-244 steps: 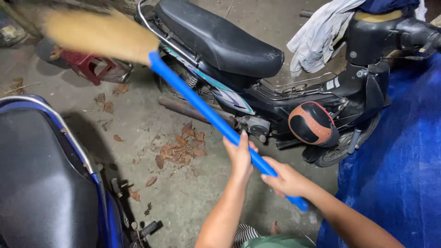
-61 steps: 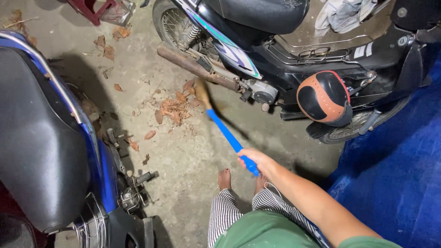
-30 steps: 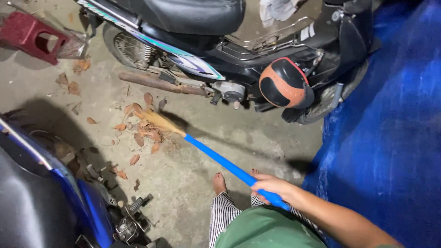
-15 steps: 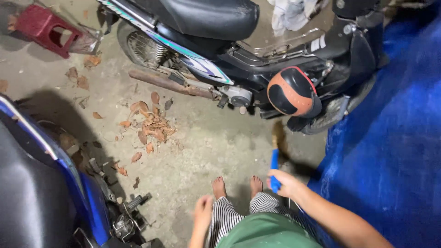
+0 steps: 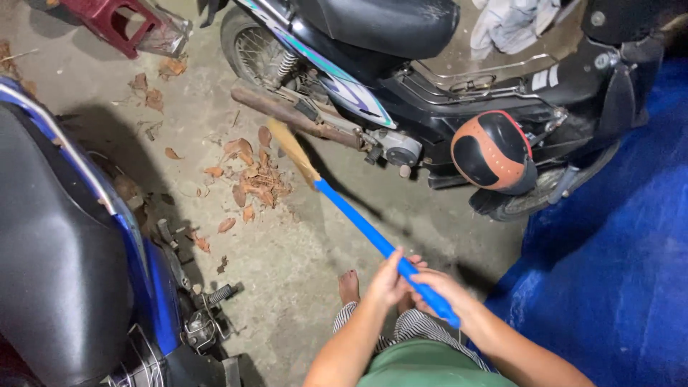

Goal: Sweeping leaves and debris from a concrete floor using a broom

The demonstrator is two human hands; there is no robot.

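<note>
A broom with a blue handle and straw bristles slants from lower right up to the left. My left hand grips the handle higher up. My right hand grips it just behind, near the end. The bristles rest at the right edge of a heap of dry brown leaves on the concrete floor, close to a motorbike's exhaust pipe. My bare foot shows below the handle.
A black motorbike with an orange and black helmet stands across the top. A blue and black motorbike fills the left. A blue tarp covers the right. A red stool is at top left. Loose leaves lie scattered.
The broom swept leaves with one hand, was drawn back near my feet, and now reaches out to the leaf heap again. My left hand has joined my right on the handle.
</note>
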